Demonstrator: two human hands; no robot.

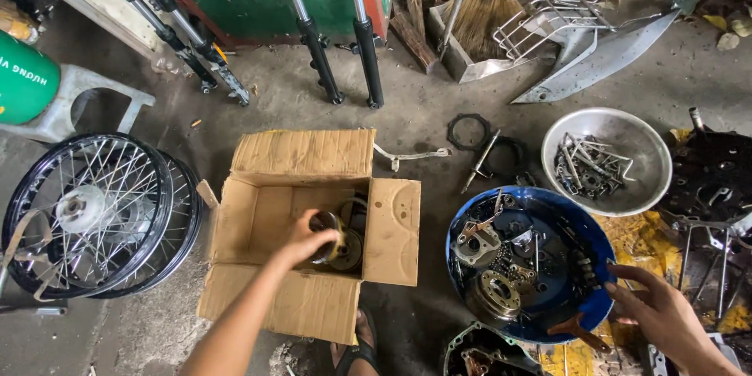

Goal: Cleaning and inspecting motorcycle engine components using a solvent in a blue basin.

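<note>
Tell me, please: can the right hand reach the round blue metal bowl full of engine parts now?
Probably yes. The right hand hovers open beside the blue bowl, at its near right rim, with nothing between them.

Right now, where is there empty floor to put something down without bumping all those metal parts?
Bare concrete lies between the open cardboard box and the black fork tubes, and in the strip between the box and the blue round bowl. The right side is crowded: that bowl of engine parts, the white bowl of bolts, black rings. The spoked wheels fill the left.
</note>
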